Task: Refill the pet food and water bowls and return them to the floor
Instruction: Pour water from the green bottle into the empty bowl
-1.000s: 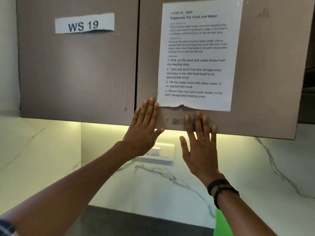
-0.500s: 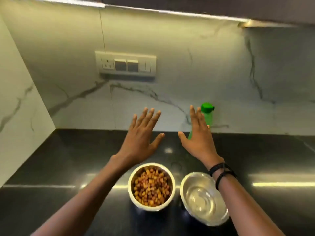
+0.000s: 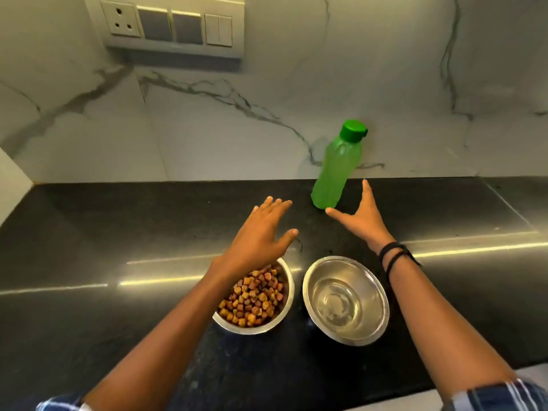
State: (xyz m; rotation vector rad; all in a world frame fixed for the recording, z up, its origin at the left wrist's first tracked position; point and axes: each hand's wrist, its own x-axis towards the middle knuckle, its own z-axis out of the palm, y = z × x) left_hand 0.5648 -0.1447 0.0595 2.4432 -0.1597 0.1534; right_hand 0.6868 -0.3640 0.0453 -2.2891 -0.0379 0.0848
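Note:
Two steel bowls stand side by side on the black counter (image 3: 89, 232). The left food bowl (image 3: 286, 304) holds brown kibble, and my left forearm crosses over part of it. The right water bowl (image 3: 345, 301) has clear water in it. A green bottle (image 3: 336, 170) with a green cap stands upright behind them, near the wall. My left hand (image 3: 261, 235) hovers open above the counter, just beyond the food bowl. My right hand (image 3: 360, 216) is open, thumb and fingers spread beside the bottle's base, holding nothing.
A marble backsplash (image 3: 207, 129) rises behind the counter, with a socket and switch panel (image 3: 172, 28) at upper left. A side wall closes the far left corner. The counter's front edge runs along the bottom right.
The view has swung down from the cupboard with the instruction sheet to the counter. Both hands dropped from the cupboard door; the right hand now spreads beside the green bottle.

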